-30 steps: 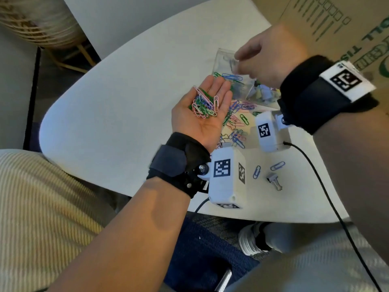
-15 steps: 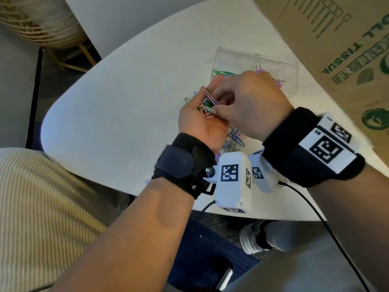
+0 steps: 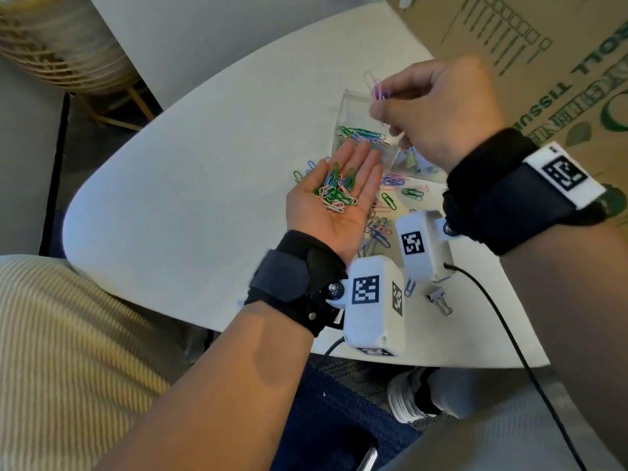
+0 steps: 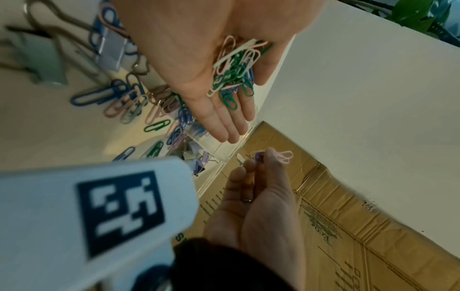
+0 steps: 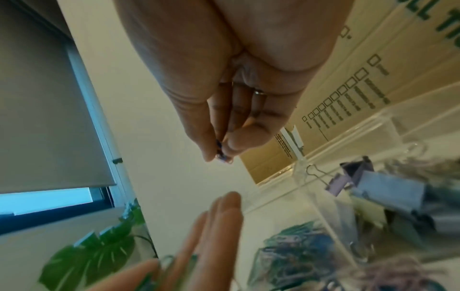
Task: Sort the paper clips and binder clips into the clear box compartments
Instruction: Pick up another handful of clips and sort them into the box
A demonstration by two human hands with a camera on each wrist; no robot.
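The left hand [image 3: 334, 202] lies flat, cupping loose clips [image 3: 334, 193]; a tilt spills them on the desk [image 3: 190, 185]. The right hand [image 3: 438, 110] pinches pink clips [image 3: 375, 88] above the box [image 3: 353, 96], which may snag and miss.

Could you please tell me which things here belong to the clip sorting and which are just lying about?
Part of the job:
clear box
paper clips in the left hand
pink clips pinched by the right hand
loose paper clips
binder clip

Lying about:
cardboard box
wicker chair
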